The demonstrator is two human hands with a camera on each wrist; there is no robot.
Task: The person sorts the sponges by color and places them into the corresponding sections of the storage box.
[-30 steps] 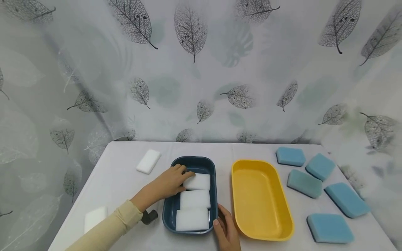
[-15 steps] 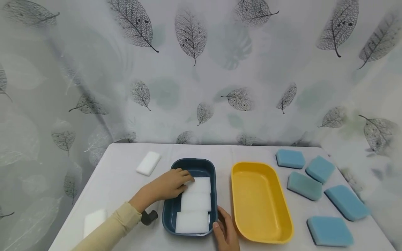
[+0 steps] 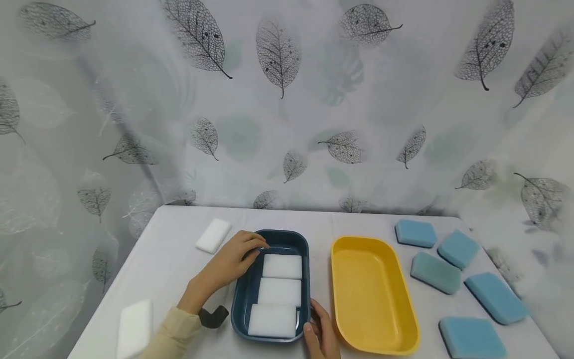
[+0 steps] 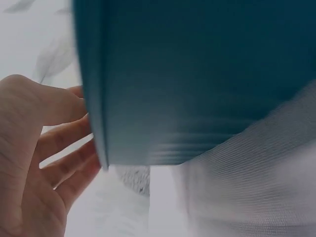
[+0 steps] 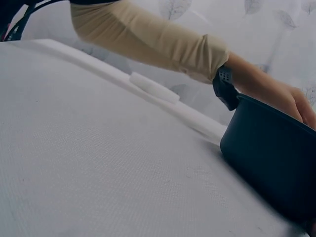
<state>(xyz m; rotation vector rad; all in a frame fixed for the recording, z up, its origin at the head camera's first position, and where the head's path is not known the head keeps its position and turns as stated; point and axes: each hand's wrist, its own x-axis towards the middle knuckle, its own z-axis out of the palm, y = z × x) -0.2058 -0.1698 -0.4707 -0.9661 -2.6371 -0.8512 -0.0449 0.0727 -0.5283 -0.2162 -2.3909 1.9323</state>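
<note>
A dark blue tray point(image 3: 239, 319) holds several white sponges point(image 3: 280, 291) in a column. My left hand point(image 3: 228, 262) is over the tray's upper left rim, fingers loosely bent and apart from the top sponge. In the left wrist view, the fingers of the left hand point(image 4: 54, 143) reach past the tray's edge point(image 4: 94, 98) with nothing visible between them. At the tray's lower right side my right hand point(image 3: 323, 331) holds the wall, thumb by the rim and fingers along the outside. In the right wrist view, the tray point(image 5: 271, 153) hides most of that hand.
A yellow tray point(image 3: 374, 294) stands right of the blue one. Several blue sponges point(image 3: 473, 336) lie along the right side of the table. One white sponge point(image 3: 214, 235) lies at the back left, another point(image 3: 135, 326) at the front left. A dark wrist camera point(image 3: 213, 316) hangs below the left wrist.
My left hand has let go of the top white sponge and drawn back up and left to the tray's rim. Sponges sit slightly closer together. The right hand has stayed at the tray.
</note>
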